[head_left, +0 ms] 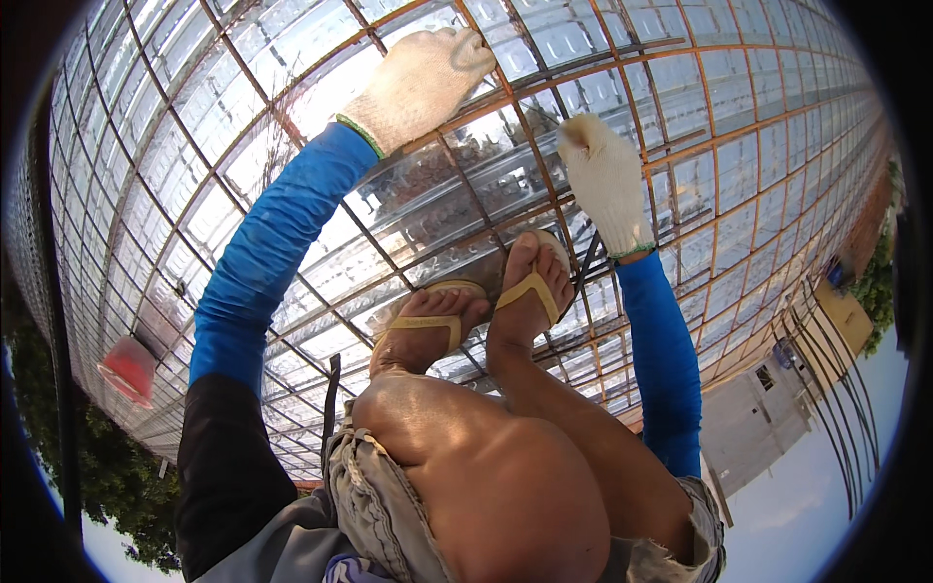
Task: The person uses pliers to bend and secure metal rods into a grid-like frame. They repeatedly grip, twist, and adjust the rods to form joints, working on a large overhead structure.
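On diagonal rebar grid [292,126], left hand [423,83] grips.

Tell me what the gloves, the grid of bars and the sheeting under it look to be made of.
Gloves, left hand and right hand: off-white knitted fabric, likely cotton, ribbed cuffs. Grid of bars: steel rod, orange-brown and matt, apparently rusted. Sheeting: corrugated metal, bright and mirror-like, probably galvanised.

Strong daylight is flooding the frame, and the metal sheeting [292,49] is glaring white in the upper left. Shadows are pooling beneath the feet [476,311] at centre. Straight bars are bending toward the rim, where a black border is closing in.
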Action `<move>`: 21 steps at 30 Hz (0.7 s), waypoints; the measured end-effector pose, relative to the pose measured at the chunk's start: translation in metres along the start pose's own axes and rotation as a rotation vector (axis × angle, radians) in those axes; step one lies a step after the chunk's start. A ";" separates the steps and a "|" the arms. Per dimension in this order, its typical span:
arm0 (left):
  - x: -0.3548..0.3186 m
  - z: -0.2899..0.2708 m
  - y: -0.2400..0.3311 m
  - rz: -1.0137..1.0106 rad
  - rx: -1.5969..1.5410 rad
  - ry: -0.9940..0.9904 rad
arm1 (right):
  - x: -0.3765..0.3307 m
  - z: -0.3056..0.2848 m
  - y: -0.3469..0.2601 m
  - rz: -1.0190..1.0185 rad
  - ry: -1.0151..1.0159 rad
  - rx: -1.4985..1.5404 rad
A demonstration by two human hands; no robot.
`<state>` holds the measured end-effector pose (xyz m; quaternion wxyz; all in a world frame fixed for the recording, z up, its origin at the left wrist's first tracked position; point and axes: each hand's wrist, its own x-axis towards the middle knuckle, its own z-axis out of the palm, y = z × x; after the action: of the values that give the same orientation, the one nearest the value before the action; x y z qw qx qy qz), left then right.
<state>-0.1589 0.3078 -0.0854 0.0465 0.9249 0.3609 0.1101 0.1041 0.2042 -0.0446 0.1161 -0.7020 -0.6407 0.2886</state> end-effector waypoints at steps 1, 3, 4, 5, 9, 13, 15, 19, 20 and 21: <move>0.001 -0.001 -0.001 -0.011 -0.022 -0.035 | 0.002 0.000 -0.002 0.010 -0.012 -0.011; 0.007 -0.005 0.003 -0.074 -0.061 -0.107 | 0.003 -0.003 -0.003 0.030 -0.019 -0.051; 0.006 -0.008 0.010 -0.128 -0.072 -0.150 | 0.004 -0.002 -0.003 0.037 -0.014 -0.073; 0.005 -0.011 0.016 -0.182 -0.084 -0.194 | 0.004 -0.003 -0.003 0.044 -0.011 -0.096; 0.010 -0.004 0.038 -0.342 -0.262 -0.159 | 0.009 -0.017 -0.004 0.109 -0.012 -0.088; 0.003 -0.008 0.043 -0.353 -0.345 -0.081 | 0.002 -0.043 -0.032 0.022 -0.120 0.106; 0.005 -0.013 0.048 -0.368 -0.418 -0.087 | -0.005 -0.043 -0.045 -0.011 -0.135 0.159; 0.002 -0.008 0.047 -0.449 -0.573 -0.038 | -0.008 -0.034 -0.052 -0.039 -0.108 0.303; -0.002 -0.009 0.044 -0.474 -0.674 -0.046 | -0.006 -0.032 -0.052 -0.044 -0.101 0.326; -0.006 -0.010 0.041 -0.498 -0.776 -0.054 | -0.004 -0.034 -0.053 -0.021 -0.141 0.344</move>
<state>-0.1386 0.2739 -0.0700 0.4237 0.7269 0.5028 0.1982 0.0789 0.2158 0.0122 0.1921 -0.6432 -0.5956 0.4411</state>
